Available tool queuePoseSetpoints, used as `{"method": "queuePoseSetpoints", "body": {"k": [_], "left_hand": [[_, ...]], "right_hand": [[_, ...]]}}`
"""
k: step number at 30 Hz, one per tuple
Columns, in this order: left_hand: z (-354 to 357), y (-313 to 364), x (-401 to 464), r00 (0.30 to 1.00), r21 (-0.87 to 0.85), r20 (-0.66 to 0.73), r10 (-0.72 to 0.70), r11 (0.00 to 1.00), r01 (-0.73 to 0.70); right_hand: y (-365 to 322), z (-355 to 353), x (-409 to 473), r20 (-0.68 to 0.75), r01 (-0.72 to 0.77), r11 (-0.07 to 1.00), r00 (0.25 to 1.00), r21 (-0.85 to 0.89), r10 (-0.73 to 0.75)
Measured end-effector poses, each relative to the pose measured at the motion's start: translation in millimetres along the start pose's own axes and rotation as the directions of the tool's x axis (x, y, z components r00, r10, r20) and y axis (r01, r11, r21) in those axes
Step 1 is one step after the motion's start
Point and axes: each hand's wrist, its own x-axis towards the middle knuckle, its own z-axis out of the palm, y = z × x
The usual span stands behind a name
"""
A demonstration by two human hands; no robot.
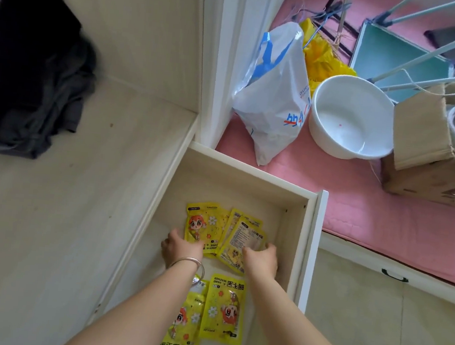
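Two near packets [224, 311] in drawer [248, 171]; left hand [183, 247], right hand [261, 259] on far packets [204, 223], grip unclear.

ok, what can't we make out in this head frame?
All head view.
Fingers of left hand and right hand: mostly behind the hands' backs, grip on upper packets unclear.
Lower-left packet: partly under left forearm.
Packet print: too small.
Dark clothes: blurred, cut by left edge.

Far packets [207, 223] are overlapped mid-drawer [248, 171]; near packets [224, 308] are laid side by side before them. Left hand [181, 247] is set at the far group's left edge, right hand [261, 259] at its right. Behind the drawer: bag [272, 101], then bowl [348, 117] to its right.
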Motion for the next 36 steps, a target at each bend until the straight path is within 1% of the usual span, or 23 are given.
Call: {"method": "queuePoseSetpoints", "body": {"k": [3, 6, 8, 11, 14, 16, 18, 21, 24, 28, 31, 33, 36], "left_hand": [[-19, 3, -16, 1.000, -0.070, 0.019, -0.016, 0.997, 0.017], [-39, 6, -36, 0.989, -0.292, 0.143, 0.029, 0.956, 0.015], [-55, 9, -54, 0.982, -0.406, 0.166, 0.086, 0.914, -0.012], [-84, 8, -81, 0.978, -0.464, 0.096, 0.185, 0.877, -0.121], [-117, -8, -106, 0.969, -0.487, -0.042, 0.244, 0.842, -0.234], [-140, -30, -122, 0.959, -0.489, -0.163, 0.232, 0.825, -0.283], [-162, -57, -140, 0.944, -0.504, -0.270, 0.189, 0.807, -0.306], [-191, -107, -172, 0.918, -0.567, -0.390, 0.074, 0.766, -0.303], [-214, -165, -204, 0.883, -0.615, -0.468, -0.041, 0.733, -0.292], [-243, -256, -241, 0.814, -0.660, -0.545, -0.198, 0.701, -0.271], [-259, -330, -265, 0.758, -0.731, -0.558, -0.339, 0.633, -0.255], [-263, -379, -280, 0.728, -0.784, -0.539, -0.423, 0.569, -0.249], [-268, -449, -298, 0.701, -0.826, -0.507, -0.501, 0.515, -0.230]], "right_hand": [[-7, -2, -26, 0.103, 0.075, 0.996, 0.992, -0.045, -0.070], [-17, -2, -57, 0.169, 0.214, 0.975, 0.965, -0.060, -0.201], [-23, 1, -79, 0.200, 0.318, 0.946, 0.933, -0.070, -0.299], [-33, 1, -111, 0.265, 0.474, 0.876, 0.859, -0.091, -0.438], [-39, 1, -143, 0.364, 0.575, 0.815, 0.776, -0.071, -0.516], [-36, 3, -167, 0.448, 0.632, 0.773, 0.709, -0.061, -0.544], [-30, 9, -192, 0.528, 0.691, 0.720, 0.637, -0.066, -0.562], [-7, 25, -233, 0.658, 0.750, 0.661, 0.517, -0.039, -0.547], [32, 46, -278, 0.781, 0.809, 0.584, 0.411, -0.074, -0.470], [93, 80, -343, 0.893, 0.856, 0.506, 0.307, -0.108, -0.329], [141, 102, -389, 0.945, 0.905, 0.409, 0.227, -0.116, -0.236], [174, 116, -415, 0.964, 0.924, 0.364, 0.194, -0.117, -0.182], [224, 136, -447, 0.975, 0.926, 0.354, 0.186, -0.133, -0.121]]}}
